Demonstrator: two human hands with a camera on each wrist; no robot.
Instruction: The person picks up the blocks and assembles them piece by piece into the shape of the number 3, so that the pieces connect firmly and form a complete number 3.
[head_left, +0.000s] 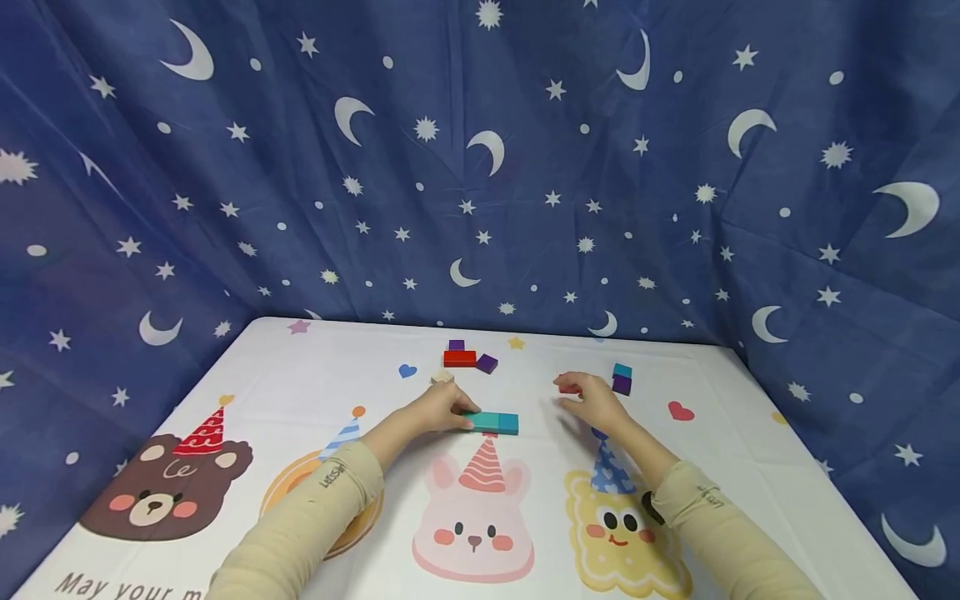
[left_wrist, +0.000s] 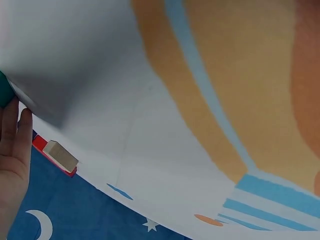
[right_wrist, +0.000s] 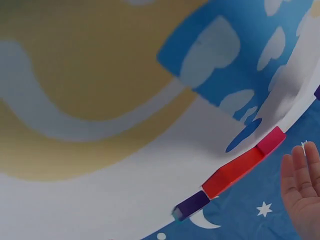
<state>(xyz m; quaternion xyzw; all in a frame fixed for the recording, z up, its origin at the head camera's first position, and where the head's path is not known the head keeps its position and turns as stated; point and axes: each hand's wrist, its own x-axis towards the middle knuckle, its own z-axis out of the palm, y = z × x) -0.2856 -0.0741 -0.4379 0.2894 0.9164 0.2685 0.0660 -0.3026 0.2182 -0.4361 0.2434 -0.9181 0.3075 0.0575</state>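
Observation:
In the head view my left hand (head_left: pixel 438 408) pinches the left end of a long turquoise block (head_left: pixel 486 422) between thumb and fingers. A blue block (head_left: pixel 508 424) sits flush against that block's right end. My right hand (head_left: pixel 592 400) hovers with fingers loosely spread and nothing between them, over a red block (head_left: pixel 567 388) that it partly hides. In the right wrist view that hand (right_wrist: pixel 304 187) is beside a row of a pink block (right_wrist: pixel 271 142), a red block (right_wrist: pixel 235 172) and a purple block (right_wrist: pixel 192 205). A teal block edge (left_wrist: pixel 5 92) shows at the left wrist view's border.
Behind my left hand lie a plain wooden block (head_left: pixel 442 377), a red block (head_left: pixel 460 359) and two purple blocks (head_left: pixel 487 363). A teal block (head_left: pixel 622 370) and a purple block (head_left: pixel 622 384) stand right of my right hand. A starry blue curtain (head_left: pixel 525 275) closes the table's back.

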